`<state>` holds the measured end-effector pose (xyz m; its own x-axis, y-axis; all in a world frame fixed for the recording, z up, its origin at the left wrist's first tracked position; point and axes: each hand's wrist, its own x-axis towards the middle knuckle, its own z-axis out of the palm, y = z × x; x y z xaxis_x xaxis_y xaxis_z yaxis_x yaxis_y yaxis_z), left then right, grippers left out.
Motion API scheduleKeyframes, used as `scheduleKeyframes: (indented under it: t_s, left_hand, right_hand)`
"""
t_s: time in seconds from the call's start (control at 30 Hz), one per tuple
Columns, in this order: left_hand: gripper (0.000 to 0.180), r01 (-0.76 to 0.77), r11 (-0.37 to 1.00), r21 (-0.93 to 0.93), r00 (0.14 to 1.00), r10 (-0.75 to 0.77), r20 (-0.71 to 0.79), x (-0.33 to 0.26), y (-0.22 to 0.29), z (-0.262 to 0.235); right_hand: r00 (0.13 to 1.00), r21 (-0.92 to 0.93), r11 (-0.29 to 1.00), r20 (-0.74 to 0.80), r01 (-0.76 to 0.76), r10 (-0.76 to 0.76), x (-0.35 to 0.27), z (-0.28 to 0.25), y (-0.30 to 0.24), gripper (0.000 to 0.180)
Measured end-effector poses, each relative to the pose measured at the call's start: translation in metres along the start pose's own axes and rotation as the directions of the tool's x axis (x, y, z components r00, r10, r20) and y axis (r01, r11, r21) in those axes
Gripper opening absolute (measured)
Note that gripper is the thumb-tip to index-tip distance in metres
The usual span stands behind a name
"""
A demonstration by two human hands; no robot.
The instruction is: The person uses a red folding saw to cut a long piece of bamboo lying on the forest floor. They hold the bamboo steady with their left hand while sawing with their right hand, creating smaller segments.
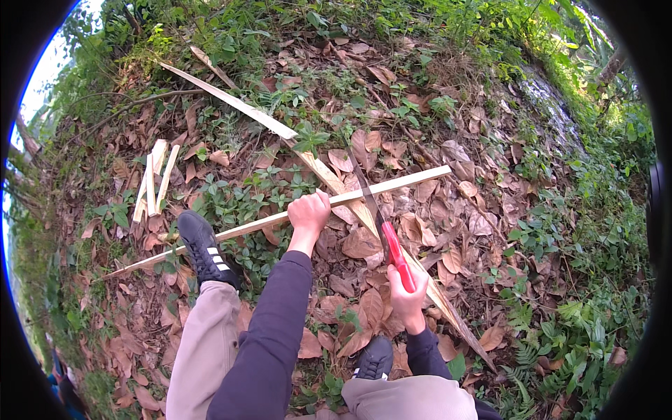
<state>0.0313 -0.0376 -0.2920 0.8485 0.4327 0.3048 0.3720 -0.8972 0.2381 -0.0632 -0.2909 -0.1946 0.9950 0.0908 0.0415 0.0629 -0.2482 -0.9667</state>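
Head view — knees and dark sleeves lowest in frame. Our left hand is clenched around a pale wooden strip, lying across a longer slat on leaf litter. Our left shoe pins the strip's near end. Our right hand is wrapped tight on a red-handled saw, blade meeting the strip. We judge long, light strokes best — foot firm, blade square.
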Motion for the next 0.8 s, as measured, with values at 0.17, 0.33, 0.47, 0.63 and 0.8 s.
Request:
scheduleKeyframes:
  t_s: [0.17, 0.33, 0.47, 0.63, 0.8]
  left_hand:
    - [0.053, 0.034, 0.999, -0.001, 0.998, -0.034, 0.056, 0.008, 0.005, -0.009]
    - [0.054, -0.004, 1.000, -0.003, 1.000, 0.004, -0.008, 0.006, 0.006, -0.003]
    - [0.051, -0.021, 1.000, 0.020, 0.999, 0.021, -0.024, 0.008, -0.002, 0.001]
    - [0.050, 0.016, 1.000, 0.025, 1.000, -0.016, -0.016, 0.005, 0.006, 0.000]
    - [0.051, -0.008, 0.999, 0.040, 1.000, 0.008, 0.004, 0.007, 0.002, -0.004]
  right_hand:
    - [0.997, -0.078, 0.996, 0.055, 0.050, -0.046, -0.035, -0.019, 0.017, 0.015]
    - [0.998, 0.007, 0.999, 0.031, 0.048, -0.048, -0.016, -0.007, 0.028, 0.020]
    - [0.999, 0.032, 0.999, 0.021, 0.037, -0.037, 0.006, 0.011, 0.019, 0.017]
    - [0.996, -0.056, 0.998, 0.083, 0.030, -0.025, -0.045, -0.023, 0.001, 0.016]
    - [0.998, 0.016, 0.998, 0.020, 0.055, -0.055, 0.027, 0.021, 0.014, 0.021]
